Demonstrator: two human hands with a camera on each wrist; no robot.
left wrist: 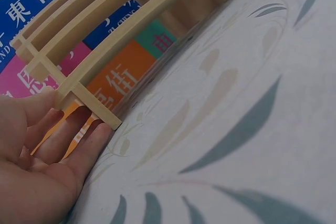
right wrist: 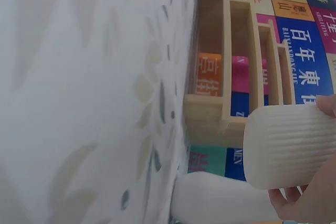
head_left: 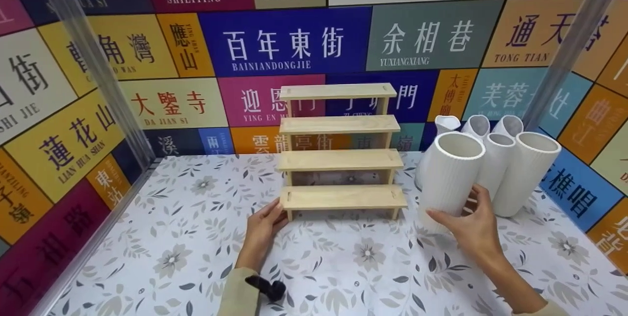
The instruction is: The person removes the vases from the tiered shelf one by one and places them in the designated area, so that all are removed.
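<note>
A pale wooden stand with stepped tiers [head_left: 342, 160] stands upright on the patterned tabletop. My left hand [head_left: 265, 223] grips the left end of its lowest tier. In the left wrist view the thumb [left wrist: 39, 106] lies against the board's end, with the fingers around the stand's leg. At the right, my right hand [head_left: 473, 223] holds a white ribbed vase [head_left: 452, 178], thumb on the near side and fingers round the far side. The right wrist view shows this vase [right wrist: 289, 142] raised above the table, its base toward the stand.
Behind the held vase cluster several more white vases, among them a tall cylinder [head_left: 527, 178] and some with flared, slanted mouths [head_left: 510, 124]. A wall of coloured sign panels [head_left: 294, 41] closes the back. Clear upright posts [head_left: 113, 85] rise at both sides.
</note>
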